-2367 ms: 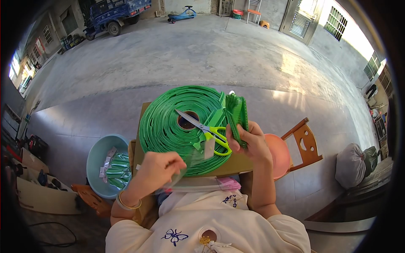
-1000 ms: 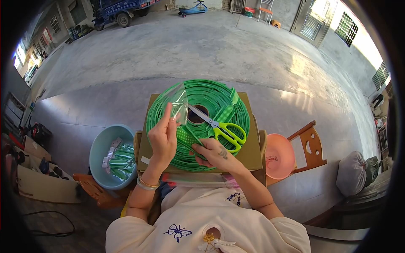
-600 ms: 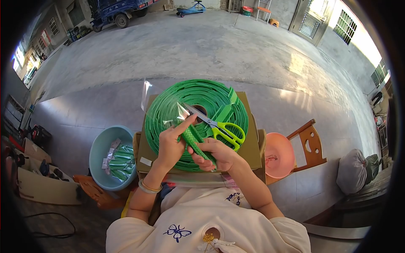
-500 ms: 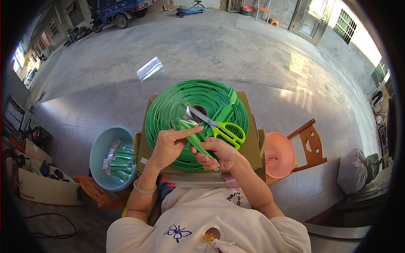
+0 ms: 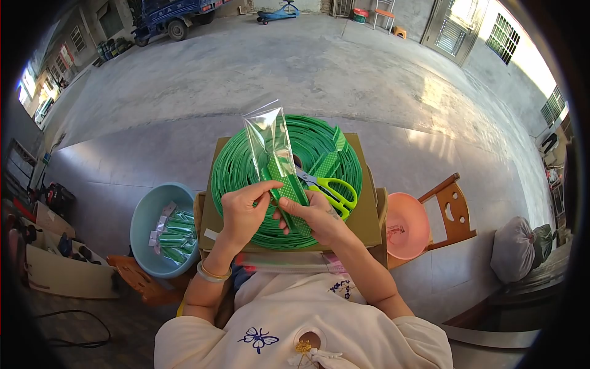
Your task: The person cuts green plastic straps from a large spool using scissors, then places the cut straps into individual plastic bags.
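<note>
A clear plastic bag [image 5: 268, 132] stands up from my hands, its upper end flat and its lower part around a folded green ribbon with white dots [image 5: 287, 187]. My left hand [image 5: 244, 212] pinches the bag's lower left side, with the index finger lying across the ribbon. The lower end of the ribbon is gripped in my right hand [image 5: 318, 218], thumb on top. Beneath both hands lies a large coil of green ribbon [image 5: 236, 163]. Scissors with lime-green handles [image 5: 337, 195] rest on the coil, just beyond my right hand; their blades are partly hidden by the bag.
The coil sits on a cardboard box [image 5: 367, 227]. To the left, a light blue basin [image 5: 142, 212] holds several packed green pieces. A pink basin [image 5: 409, 215] stands right, beside a wooden chair back [image 5: 447, 212]. Clear plastic sleeves [image 5: 286, 262] lie near my lap.
The bag, earlier a blur around the ribbon's tip, now stands upright with the ribbon further inside. My right thumb has moved onto the ribbon. A loose plastic piece beyond the coil has gone from view.
</note>
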The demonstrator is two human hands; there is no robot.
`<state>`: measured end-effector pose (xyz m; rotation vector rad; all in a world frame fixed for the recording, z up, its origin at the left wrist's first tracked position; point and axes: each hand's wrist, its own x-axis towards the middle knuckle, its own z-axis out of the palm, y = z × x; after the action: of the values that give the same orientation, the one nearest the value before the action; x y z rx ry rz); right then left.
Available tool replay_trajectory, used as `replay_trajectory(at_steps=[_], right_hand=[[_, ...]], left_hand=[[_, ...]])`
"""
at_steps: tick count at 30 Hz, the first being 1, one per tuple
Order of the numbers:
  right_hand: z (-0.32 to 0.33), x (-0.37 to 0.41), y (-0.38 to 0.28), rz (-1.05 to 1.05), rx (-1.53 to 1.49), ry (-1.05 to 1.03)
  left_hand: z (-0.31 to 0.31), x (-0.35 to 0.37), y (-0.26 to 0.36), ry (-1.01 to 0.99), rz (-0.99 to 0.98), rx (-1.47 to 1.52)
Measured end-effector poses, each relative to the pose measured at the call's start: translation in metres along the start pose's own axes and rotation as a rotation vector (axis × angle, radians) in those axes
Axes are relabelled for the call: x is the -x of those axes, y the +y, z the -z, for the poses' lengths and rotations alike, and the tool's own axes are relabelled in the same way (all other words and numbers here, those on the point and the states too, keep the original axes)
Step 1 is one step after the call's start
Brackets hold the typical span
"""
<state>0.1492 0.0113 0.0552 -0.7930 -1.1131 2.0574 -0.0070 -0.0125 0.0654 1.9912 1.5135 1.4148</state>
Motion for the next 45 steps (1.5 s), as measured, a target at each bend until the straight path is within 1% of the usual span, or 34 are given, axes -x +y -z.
replay_trajectory(at_steps=[2, 4, 5, 7, 8, 10, 11, 13, 14, 15, 16, 17, 18, 19, 20, 21, 22, 23, 24, 26, 27, 30, 33, 36, 39, 42, 45], right_hand=[[0.001, 0.006, -0.007, -0.133, -0.073, -0.089], [0.014, 0.002, -0.003, -0.177, -0.128, -0.169], [0.018, -0.001, -0.001, -0.202, -0.155, -0.212], [0.021, -0.003, 0.001, -0.178, -0.189, -0.198], [0.022, -0.003, 0.001, -0.165, -0.206, -0.19], [0.013, 0.002, -0.01, -0.209, -0.263, -0.166], [0.011, 0.003, -0.014, -0.232, -0.292, -0.153], [0.024, 0.0, -0.012, -0.289, -0.263, -0.239], [0.03, -0.003, -0.01, -0.319, -0.246, -0.283], [0.033, -0.005, -0.009, -0.328, -0.188, -0.263], [0.039, -0.009, -0.005, -0.328, -0.193, -0.252], [0.046, -0.013, -0.001, -0.328, -0.199, -0.24], [0.048, -0.016, 0.0, -0.328, -0.204, -0.229], [0.047, -0.017, 0.0, -0.295, -0.14, -0.135], [0.043, -0.018, 0.002, -0.182, -0.025, -0.016], [0.037, -0.018, 0.006, -0.068, 0.091, 0.101], [0.033, -0.016, 0.01, 0.045, 0.208, 0.216], [0.035, -0.012, 0.015, 0.115, 0.262, 0.2], [0.034, -0.009, 0.017, 0.21, 0.493, 0.219], [0.029, 0.001, 0.017, 0.397, 0.951, 0.247], [0.023, 0.005, 0.014, 0.404, 1.118, 0.283], [0.035, -0.002, 0.03, 0.787, 1.362, 0.255], [0.032, -0.009, 0.029, 0.922, 1.527, 0.262], [0.034, -0.014, 0.03, 0.865, 1.511, 0.226], [0.038, -0.024, 0.028, 0.791, 1.563, 0.16], [0.033, -0.036, 0.031, 0.886, 1.52, 0.195], [0.03, -0.048, 0.035, 0.832, 1.541, 0.164]], left_hand=[[-0.004, 0.002, -0.001, 0.066, -0.08, -0.037], [-0.008, 0.002, -0.007, 0.128, -0.177, -0.077], [-0.007, 0.003, -0.006, 0.013, -0.133, -0.008], [-0.002, 0.004, -0.001, -0.219, -0.043, 0.131], [-0.002, 0.005, -0.005, -0.218, -0.021, 0.139], [-0.002, 0.003, -0.017, -0.214, 0.023, 0.157], [-0.001, 0.002, -0.019, -0.169, 0.065, 0.175], [-0.001, -0.001, -0.022, -0.076, 0.149, 0.208], [-0.002, 0.002, -0.026, -0.137, 0.15, 0.253], [-0.007, 0.006, -0.03, -0.198, 0.151, 0.299], [-0.011, 0.01, -0.034, -0.262, 0.152, 0.347], [-0.015, 0.012, -0.036, -0.29, 0.184, 0.404], [-0.02, 0.015, -0.039, -0.265, 0.234, 0.423], [-0.025, 0.017, -0.044, -0.24, 0.284, 0.441], [-0.031, 0.018, -0.048, -0.214, 0.334, 0.459], [-0.036, 0.018, -0.052, -0.2, 0.417, 0.64], [-0.038, 0.018, -0.056, -0.195, 0.437, 0.608], [-0.04, 0.019, -0.06, -0.191, 0.457, 0.577], [-0.042, 0.02, -0.063, -0.188, 0.48, 0.546], [-0.044, 0.023, -0.071, -0.184, 0.496, 0.633], [-0.044, 0.023, -0.072, -0.181, 0.5, 0.675], [-0.042, 0.024, -0.067, -0.181, 0.5, 0.721], [-0.042, 0.025, -0.064, -0.205, 0.505, 0.732], [-0.043, 0.027, -0.062, -0.209, 0.51, 0.764], [-0.046, 0.03, -0.059, -0.207, 0.485, 0.836], [-0.046, 0.03, -0.053, -0.174, 0.47, 0.856], [-0.048, 0.032, -0.054, -0.141, 0.366, 0.785]])
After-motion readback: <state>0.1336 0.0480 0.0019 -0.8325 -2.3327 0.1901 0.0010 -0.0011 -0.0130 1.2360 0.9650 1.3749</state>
